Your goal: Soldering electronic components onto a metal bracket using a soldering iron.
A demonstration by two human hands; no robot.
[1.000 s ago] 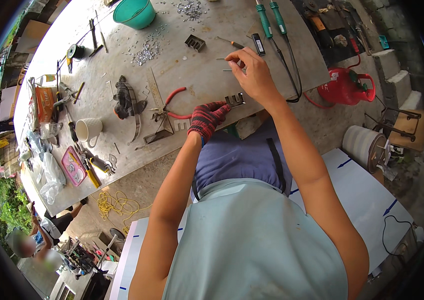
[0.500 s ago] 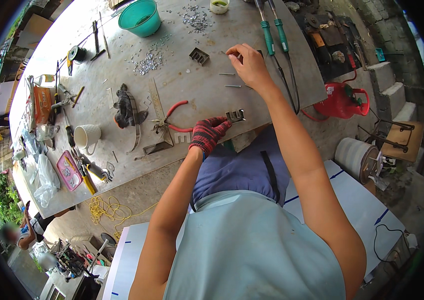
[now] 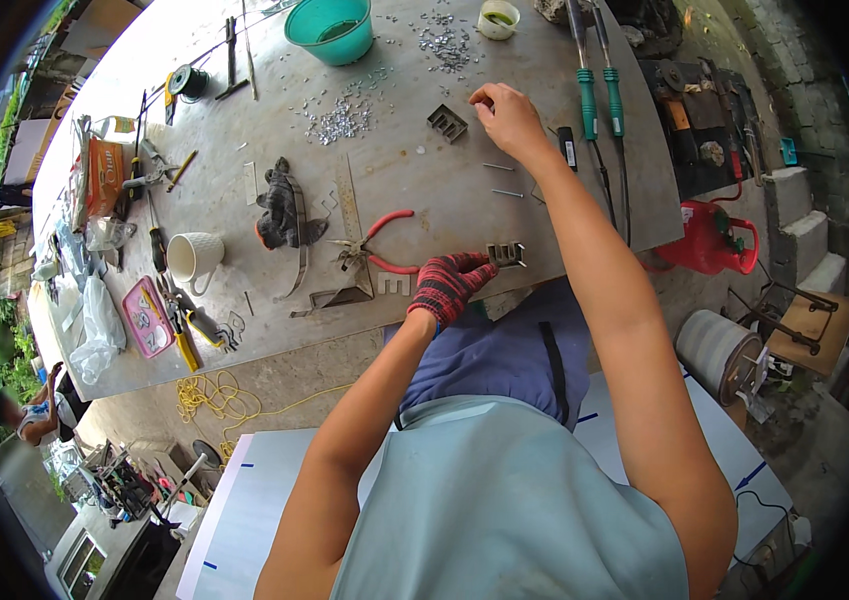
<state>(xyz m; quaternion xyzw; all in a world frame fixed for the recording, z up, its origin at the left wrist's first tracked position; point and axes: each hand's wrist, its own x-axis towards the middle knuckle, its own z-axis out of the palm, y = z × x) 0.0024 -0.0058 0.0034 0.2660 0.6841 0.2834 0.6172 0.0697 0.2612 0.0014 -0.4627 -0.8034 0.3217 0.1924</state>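
Note:
My left hand (image 3: 449, 287), in a red-and-black glove, is closed on a small E-shaped metal form (image 3: 506, 254) near the table's edge. My bare right hand (image 3: 509, 122) has curled fingers just above and right of a similar dark metal form (image 3: 447, 123); whether they hold anything is hidden. Two long nails or pins (image 3: 507, 194) lie below that hand. Red-handled pliers (image 3: 392, 220) and a flat E-shaped cutout (image 3: 393, 283) lie left of my gloved hand. Two green-handled soldering irons (image 3: 613, 100) lie to the right, beside a small black object (image 3: 566, 148).
The metal table (image 3: 454, 210) bears a teal bowl (image 3: 327, 45), scattered metal bits (image 3: 334, 120), a mug (image 3: 189, 255) and hand tools (image 3: 179, 330). A red gas cylinder (image 3: 706, 245) and a chair (image 3: 806, 325) stand right. Another person (image 3: 39, 415) is at lower left.
The view has shifted, moving the tabletop rightward in the picture. My right hand has moved from the nails toward the upper metal form. My left hand still grips its piece.

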